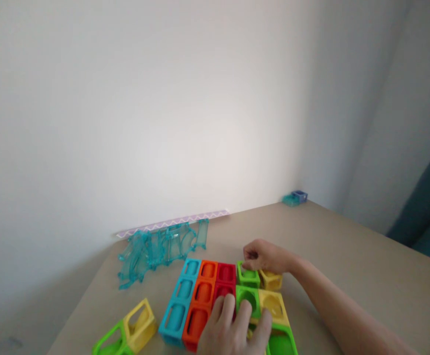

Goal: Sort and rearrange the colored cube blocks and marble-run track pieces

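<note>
Plastic cube blocks with hollow tops are laid together at the near part of the table, in blue (pixel 173 318), orange (pixel 203 293) and red (pixel 226 272) columns, with green and yellow cubes at the right. My left hand (pixel 233 330) comes from the bottom edge, its fingers bent and spread over the red, green and yellow cubes, gripping the front rows; its thumb is hidden. At the far right corner of the group, my right hand (pixel 261 256) is curled, fingertips on a green cube (pixel 248 279). Under its wrist lies a yellow cube (pixel 271 280), set slightly askew.
A joined yellow and green pair of cubes (pixel 139 325) lies at the left. Behind are translucent teal track pieces (pixel 163 246) and a lilac zigzag strip (pixel 174 223) along the wall. A purple cube (pixel 300 196) and teal piece (pixel 290 199) sit in the far corner.
</note>
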Demonstrator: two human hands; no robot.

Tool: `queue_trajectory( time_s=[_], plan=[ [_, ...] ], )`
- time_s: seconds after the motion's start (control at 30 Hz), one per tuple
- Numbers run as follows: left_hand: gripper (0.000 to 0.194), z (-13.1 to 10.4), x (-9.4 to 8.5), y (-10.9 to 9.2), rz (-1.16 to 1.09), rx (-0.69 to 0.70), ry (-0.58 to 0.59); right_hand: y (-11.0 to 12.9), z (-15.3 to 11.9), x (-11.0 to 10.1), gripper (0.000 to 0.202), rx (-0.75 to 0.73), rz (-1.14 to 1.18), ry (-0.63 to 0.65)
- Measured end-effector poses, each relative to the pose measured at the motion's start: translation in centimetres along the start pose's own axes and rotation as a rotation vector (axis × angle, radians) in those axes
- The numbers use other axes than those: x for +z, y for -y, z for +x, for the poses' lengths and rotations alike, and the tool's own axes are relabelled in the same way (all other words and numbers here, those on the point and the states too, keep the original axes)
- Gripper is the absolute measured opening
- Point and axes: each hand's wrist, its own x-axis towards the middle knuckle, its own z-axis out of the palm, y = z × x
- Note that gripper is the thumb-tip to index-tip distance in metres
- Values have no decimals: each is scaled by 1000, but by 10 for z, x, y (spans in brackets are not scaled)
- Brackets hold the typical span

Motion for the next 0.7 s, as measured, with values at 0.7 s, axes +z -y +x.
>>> queue_trajectory(
  time_s=[0.7],
  plan=[
    [73,9,42,-44,-39,-218,-10,106,51,17,40,-104,2,-399]
  ],
)
